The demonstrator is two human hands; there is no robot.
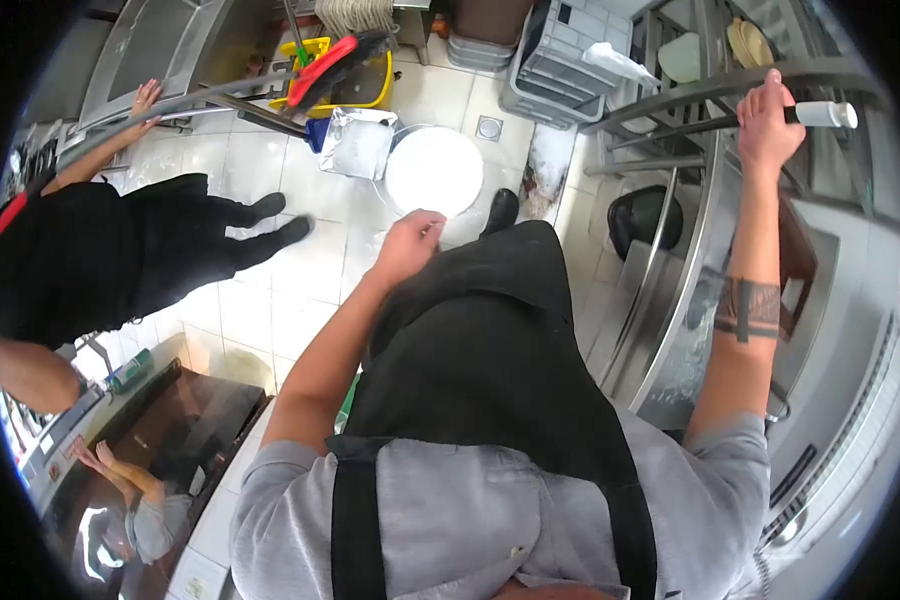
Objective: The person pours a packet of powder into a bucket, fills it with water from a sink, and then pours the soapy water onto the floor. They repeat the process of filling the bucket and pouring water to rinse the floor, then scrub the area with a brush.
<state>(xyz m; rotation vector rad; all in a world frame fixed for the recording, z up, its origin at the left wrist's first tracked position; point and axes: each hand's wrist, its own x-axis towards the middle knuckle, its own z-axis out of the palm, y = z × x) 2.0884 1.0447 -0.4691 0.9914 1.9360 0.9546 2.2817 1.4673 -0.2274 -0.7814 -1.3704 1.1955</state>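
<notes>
My right hand (767,125) is closed around a tool with a white cylindrical end (826,114) and a black collar; a dark rod seems to continue on the other side of the fist. It is raised beside the metal rack at the right. My left hand (410,245) hangs in front of my black apron (480,350), its fingers curled together. Whether anything small is in them I cannot make out. Just beyond it a round white bucket (433,170) with a wire handle stands on the tiled floor.
A co-worker in black (120,250) stands at the left, one hand (145,100) raised near a steel counter. A red and black broom head (325,72) is by a yellow mop bucket (375,85). Grey crates (560,60) stand at the back; a steel sink (680,350) is at my right.
</notes>
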